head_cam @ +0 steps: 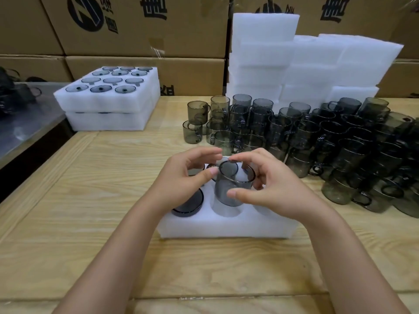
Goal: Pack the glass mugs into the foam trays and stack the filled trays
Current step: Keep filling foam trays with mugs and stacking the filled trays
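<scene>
Jointly, left hand [188, 177] and right hand [268, 189] grip a glass mug [226, 192], half hiding the foam tray [226, 227].

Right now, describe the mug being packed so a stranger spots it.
On the wooden table, find the foam tray nearest the camera. The mug sits over its front middle hole. Unlike the loose mugs nearby, the left hand and right hand hold it.

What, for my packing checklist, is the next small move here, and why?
Probably straighten the mug and press it down into the middle front pocket of the foam tray. The left hand and right hand hold it tilted, only partly inside, while the neighbouring mug on the left is already seated.
</scene>
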A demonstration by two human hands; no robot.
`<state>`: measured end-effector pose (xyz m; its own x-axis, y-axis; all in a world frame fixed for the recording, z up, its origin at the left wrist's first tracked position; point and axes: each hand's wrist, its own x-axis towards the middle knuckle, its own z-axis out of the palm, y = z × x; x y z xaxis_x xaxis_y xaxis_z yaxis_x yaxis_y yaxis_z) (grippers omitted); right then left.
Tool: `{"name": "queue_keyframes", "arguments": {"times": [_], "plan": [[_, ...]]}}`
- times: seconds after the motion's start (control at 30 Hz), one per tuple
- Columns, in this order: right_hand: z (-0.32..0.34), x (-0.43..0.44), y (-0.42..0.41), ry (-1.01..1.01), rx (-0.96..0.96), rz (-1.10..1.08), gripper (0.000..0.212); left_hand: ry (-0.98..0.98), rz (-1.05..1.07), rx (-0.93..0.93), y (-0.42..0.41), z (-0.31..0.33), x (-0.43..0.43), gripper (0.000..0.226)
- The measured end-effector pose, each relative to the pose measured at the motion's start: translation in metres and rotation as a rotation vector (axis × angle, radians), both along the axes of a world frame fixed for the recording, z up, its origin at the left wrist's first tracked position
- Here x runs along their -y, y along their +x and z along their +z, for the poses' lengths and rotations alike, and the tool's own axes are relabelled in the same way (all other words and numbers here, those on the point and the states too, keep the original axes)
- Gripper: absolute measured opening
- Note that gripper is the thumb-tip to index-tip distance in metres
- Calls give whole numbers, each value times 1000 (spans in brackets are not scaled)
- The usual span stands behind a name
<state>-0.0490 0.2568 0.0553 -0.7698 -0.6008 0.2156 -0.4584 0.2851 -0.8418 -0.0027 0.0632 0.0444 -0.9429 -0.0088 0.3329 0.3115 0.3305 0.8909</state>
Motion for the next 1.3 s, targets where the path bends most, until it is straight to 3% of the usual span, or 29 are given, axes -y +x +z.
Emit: {"name": "queue_keyframes", "arguments": {"times": [0.23, 0.43, 0.63, 0.8, 0.9, 1.0, 1.07, 1.17, 1.3], "plan": [[1, 2, 4, 88, -5, 21, 55, 44, -8, 53, 4, 2, 1, 35], [-4, 10, 12, 236, -197, -53, 56, -87, 89, 25, 0, -2, -1, 32], [-9, 13, 13, 380, -247, -49, 64, -182, 108, 3, -1, -4, -2, 38], [-7, 12, 9, 255, -131, -37, 59, -175, 157, -88, 0, 0, -4, 24], [-8, 19, 5, 144, -287, -215, 44, -197, 217, -210, 0, 8, -13, 27], [2, 38, 6, 282, -441, -196, 44, -291, 129, -305, -1, 23, -31, 33], [5, 46, 5, 556, -583, -43, 58, -505, 37, -267, -3, 27, -43, 41], [-1, 44, 1, 886, -470, 83, 78, -742, -30, -84, -9, 15, -48, 52], [-12, 48, -1, 989, -456, 63, 80, -755, -85, 20, -20, -1, -42, 41]]}}
